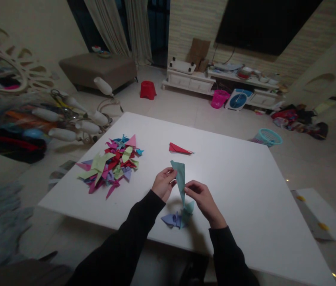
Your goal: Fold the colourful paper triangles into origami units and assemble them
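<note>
A teal folded paper (180,177), long and tapering to a point at the bottom, is held up above the white table. My left hand (164,183) pinches its left edge near the upper part. On the other side, my right hand (201,197) has thumb and fingers closed on the right edge lower down. Below the hands, a purple folded paper piece (172,219) lies on the table against a teal folded paper piece (187,213). Farther back rests a narrow red folded paper (181,149), apparently with other layers under it.
The white table (239,190) bears a heap of colourful folded paper pieces (111,165) at its left. A lamp with several white shades (87,126) stands by the left edge. Beyond are a red stool (148,90), a pink bucket (219,98) and a turquoise basket (268,137).
</note>
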